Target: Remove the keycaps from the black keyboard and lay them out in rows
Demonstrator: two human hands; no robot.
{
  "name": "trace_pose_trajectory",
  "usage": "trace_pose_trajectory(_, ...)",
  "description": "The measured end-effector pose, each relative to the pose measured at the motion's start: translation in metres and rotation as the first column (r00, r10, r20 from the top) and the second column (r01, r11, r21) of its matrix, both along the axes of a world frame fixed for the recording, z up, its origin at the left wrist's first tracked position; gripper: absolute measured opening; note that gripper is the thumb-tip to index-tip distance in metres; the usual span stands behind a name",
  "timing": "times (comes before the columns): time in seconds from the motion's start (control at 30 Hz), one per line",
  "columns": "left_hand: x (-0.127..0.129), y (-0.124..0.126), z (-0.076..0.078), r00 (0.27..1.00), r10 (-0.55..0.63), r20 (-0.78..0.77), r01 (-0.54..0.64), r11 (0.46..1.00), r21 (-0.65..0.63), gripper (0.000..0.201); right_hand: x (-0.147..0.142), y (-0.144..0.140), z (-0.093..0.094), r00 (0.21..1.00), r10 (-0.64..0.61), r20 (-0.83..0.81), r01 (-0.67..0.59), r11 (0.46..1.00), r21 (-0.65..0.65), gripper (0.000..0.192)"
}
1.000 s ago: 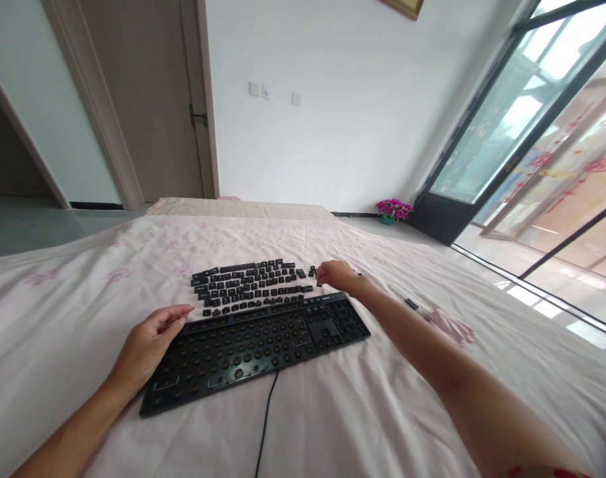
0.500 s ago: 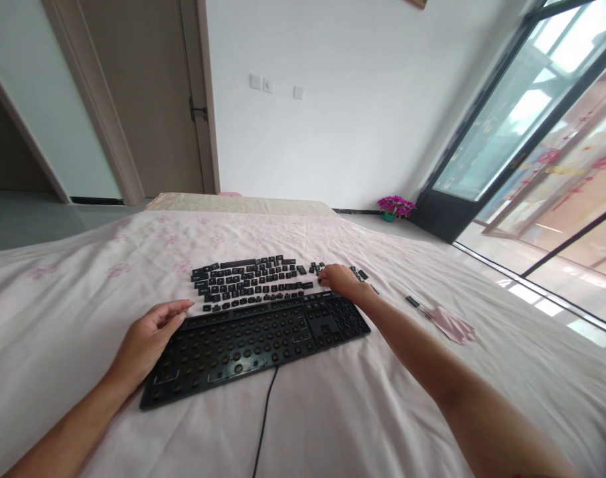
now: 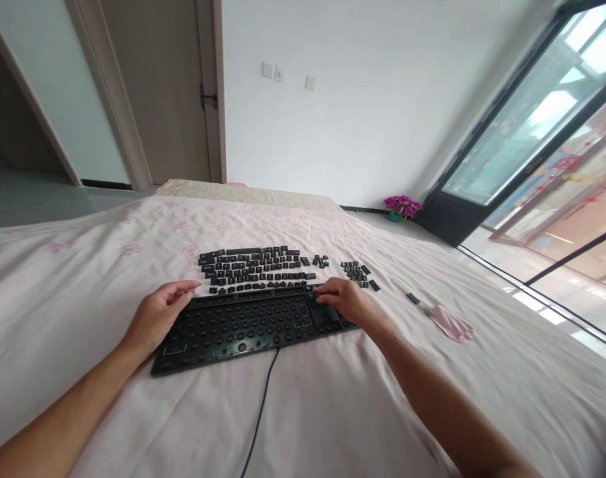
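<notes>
A black keyboard [image 3: 243, 328] with its keycaps off lies on a bed's pale pink sheet [image 3: 83, 279]. Rows of loose black keycaps [image 3: 255, 269] are laid out just beyond it, with two smaller clusters of keycaps [image 3: 357, 272] to their right. My left hand [image 3: 158, 315] rests on the keyboard's left end, fingers loosely spread over the corner. My right hand [image 3: 345, 300] is over the keyboard's right part. Its fingertips are pinched at the upper edge on what looks like a small dark keycap.
The keyboard's black cable [image 3: 260, 411] runs toward me across the sheet. A small dark tool [image 3: 413, 299] and a pink cloth [image 3: 449, 324] lie to the right. Beyond the bed are a wooden door [image 3: 158, 93], a flower pot [image 3: 402, 207] and glass doors [image 3: 531, 133].
My right hand has drawn back from the small keycap cluster to the keyboard's upper right edge. My left hand has shifted further onto the keyboard's left end. The view has tilted slightly.
</notes>
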State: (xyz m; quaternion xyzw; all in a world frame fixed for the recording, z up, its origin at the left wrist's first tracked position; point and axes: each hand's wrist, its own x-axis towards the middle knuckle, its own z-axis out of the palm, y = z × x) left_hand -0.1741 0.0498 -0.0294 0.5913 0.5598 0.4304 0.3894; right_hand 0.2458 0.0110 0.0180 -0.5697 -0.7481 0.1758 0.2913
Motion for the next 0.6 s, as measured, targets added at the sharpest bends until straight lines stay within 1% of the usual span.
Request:
trace_pose_trajectory(0.17, 0.000, 0.000, -0.002, 1.000, 0.011, -0.025, -0.010, 0.999, 0.031, 0.047, -0.007, -0.009, -0.007, 0.977, -0.047, 0.207, 0.038, 0.998, 0.049, 0.020)
trace_pose_trajectory(0.23, 0.000, 0.001, -0.002, 1.000, 0.012, -0.020, -0.011, 0.999, 0.031, 0.046, -0.009, -0.010, -0.006, 0.965, -0.056, 0.258, 0.042, 0.997, 0.058, 0.021)
trace_pose_trajectory(0.47, 0.001, 0.001, -0.001, 1.000, 0.006, -0.020, -0.005, 0.999, 0.036, 0.045, -0.013, -0.013, 0.002, 0.923, -0.028, 0.383, 0.015, 0.999, 0.036, 0.025)
trace_pose_trajectory(0.53, 0.001, 0.001, -0.001, 1.000, 0.006, -0.016, -0.005, 0.999, 0.034, 0.046, -0.016, -0.016, 0.006, 0.899, -0.014, 0.438, 0.002, 1.000, 0.028, 0.027)
trace_pose_trajectory(0.6, 0.001, 0.001, -0.002, 1.000, 0.003, -0.008, -0.003, 0.999, 0.033, 0.047, -0.021, -0.020, 0.011, 0.858, -0.006, 0.514, -0.008, 1.000, 0.024, 0.028)
